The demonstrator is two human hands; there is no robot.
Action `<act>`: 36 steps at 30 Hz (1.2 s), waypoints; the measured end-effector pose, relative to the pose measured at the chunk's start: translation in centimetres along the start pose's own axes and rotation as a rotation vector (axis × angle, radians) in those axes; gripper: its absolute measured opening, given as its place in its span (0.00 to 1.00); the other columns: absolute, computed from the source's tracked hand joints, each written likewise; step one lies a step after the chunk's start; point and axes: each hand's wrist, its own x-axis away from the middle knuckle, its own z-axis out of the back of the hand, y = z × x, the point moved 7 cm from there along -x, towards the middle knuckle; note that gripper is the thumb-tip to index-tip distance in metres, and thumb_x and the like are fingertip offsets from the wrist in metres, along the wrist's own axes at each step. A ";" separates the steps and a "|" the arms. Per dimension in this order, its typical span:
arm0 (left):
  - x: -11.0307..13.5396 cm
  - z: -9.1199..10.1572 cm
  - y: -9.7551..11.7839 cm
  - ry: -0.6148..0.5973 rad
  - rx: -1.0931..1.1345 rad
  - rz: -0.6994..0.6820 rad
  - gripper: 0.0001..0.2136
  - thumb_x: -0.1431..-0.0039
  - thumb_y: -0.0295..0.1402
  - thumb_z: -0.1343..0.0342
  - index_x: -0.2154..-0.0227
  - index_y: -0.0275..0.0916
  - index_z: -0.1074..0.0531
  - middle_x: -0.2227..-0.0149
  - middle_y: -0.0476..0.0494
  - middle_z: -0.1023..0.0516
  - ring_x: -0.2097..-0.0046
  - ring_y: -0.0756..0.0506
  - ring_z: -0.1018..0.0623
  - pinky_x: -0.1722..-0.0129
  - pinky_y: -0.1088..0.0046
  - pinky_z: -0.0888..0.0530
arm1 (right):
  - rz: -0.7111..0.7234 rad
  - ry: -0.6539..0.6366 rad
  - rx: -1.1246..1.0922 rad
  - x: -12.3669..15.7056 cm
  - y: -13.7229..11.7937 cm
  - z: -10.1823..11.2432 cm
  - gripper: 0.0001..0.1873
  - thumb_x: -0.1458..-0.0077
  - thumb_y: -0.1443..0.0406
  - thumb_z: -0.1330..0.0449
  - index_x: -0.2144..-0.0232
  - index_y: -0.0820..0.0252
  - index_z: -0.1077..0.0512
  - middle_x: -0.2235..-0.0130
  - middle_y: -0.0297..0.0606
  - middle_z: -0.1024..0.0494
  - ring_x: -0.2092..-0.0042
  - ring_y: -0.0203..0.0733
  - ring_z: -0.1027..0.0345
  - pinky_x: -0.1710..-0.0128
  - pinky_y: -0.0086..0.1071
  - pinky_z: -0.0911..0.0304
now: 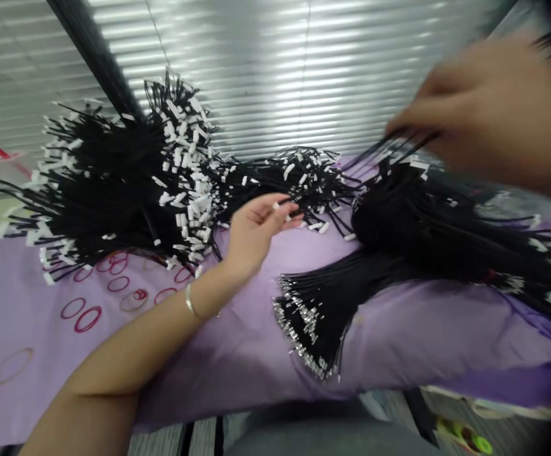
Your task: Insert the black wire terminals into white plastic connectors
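My left hand [255,233], with a bracelet on its wrist, pinches a small white connector [277,206] on the end of a black wire between thumb and fingers. Higher up on the right, my right hand [498,114] is smeared by motion. Its fingers are closed on several black wires [375,151], which slant down toward the pile. Just beyond my left hand lies a tangle of black wires with white connectors [311,174]. Below my right hand, a thick bundle of black wires [389,218] lies across the table, and a fan of wires with silvery metal tips [308,316] spreads toward me.
A large heap of black wires with white ends [109,183] stands at the left. Red and tan rubber bands [88,318] are scattered on the purple cloth [237,354]. A cup with a red straw [7,166] stands far left. Window blinds [275,69] hang behind.
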 end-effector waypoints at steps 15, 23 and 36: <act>3.8 4.7 -7.0 0.283 0.039 0.418 0.04 0.49 0.19 0.42 0.76 0.31 0.25 0.71 0.46 0.22 0.62 0.52 0.23 0.49 0.71 0.27 | 0.285 -0.615 -0.636 5.5 -16.2 -14.6 0.06 0.46 0.65 0.39 0.68 0.62 0.25 0.68 0.36 0.25 0.68 0.35 0.34 0.66 0.28 0.39; 4.0 3.9 -8.2 0.106 -0.080 0.475 0.08 0.50 0.28 0.36 0.65 0.35 0.22 0.63 0.45 0.19 0.62 0.50 0.21 0.55 0.72 0.24 | 0.122 -0.555 -1.079 6.2 -14.6 -13.4 0.08 0.42 0.62 0.41 0.68 0.61 0.25 0.64 0.35 0.22 0.62 0.33 0.30 0.59 0.28 0.37; 6.6 1.6 -6.2 0.040 0.004 0.459 0.05 0.48 0.30 0.37 0.67 0.40 0.20 0.65 0.48 0.19 0.64 0.50 0.20 0.58 0.73 0.23 | -0.020 -0.020 -0.911 6.0 -12.5 -8.3 0.06 0.42 0.66 0.42 0.69 0.58 0.25 0.69 0.33 0.22 0.67 0.33 0.29 0.65 0.27 0.35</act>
